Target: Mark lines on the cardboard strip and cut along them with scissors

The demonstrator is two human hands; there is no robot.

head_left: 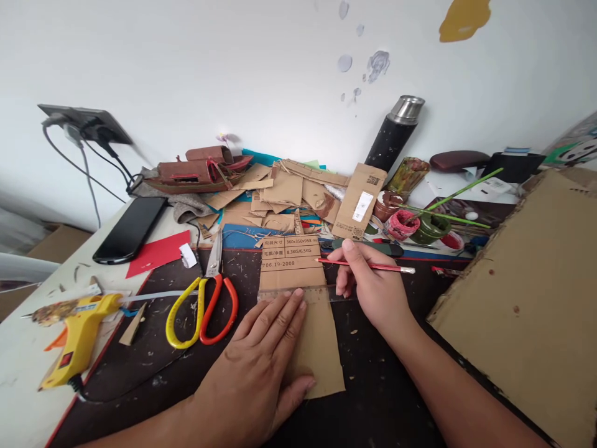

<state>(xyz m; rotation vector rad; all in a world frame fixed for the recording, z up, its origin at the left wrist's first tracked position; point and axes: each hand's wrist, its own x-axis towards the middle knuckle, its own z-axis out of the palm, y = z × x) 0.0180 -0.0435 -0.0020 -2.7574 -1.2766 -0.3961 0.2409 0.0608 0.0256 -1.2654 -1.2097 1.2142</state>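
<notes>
A strip of brown cardboard [321, 348] with printed text on its far half lies on the dark mat in front of me. A clear ruler [321, 294] seems to lie across its middle. My left hand [268, 351] rests flat on the cardboard, fingertips at the ruler and thumb out to the side near the close edge. In my right hand [373, 280] is a red pencil [382, 267], pinched between thumb and fingers. Its tip points left, at the right edge of the printed part. The other fingers are curled beneath.
Scissors [204, 311] with yellow and red handles and a yellow glue gun [84, 330] lie left, near a phone [130, 229]. Behind are cardboard scraps [280, 186], a model boat [196, 174], paint jars [403, 224] and a thermos [396, 134]. A large cardboard sheet [527, 298] stands right.
</notes>
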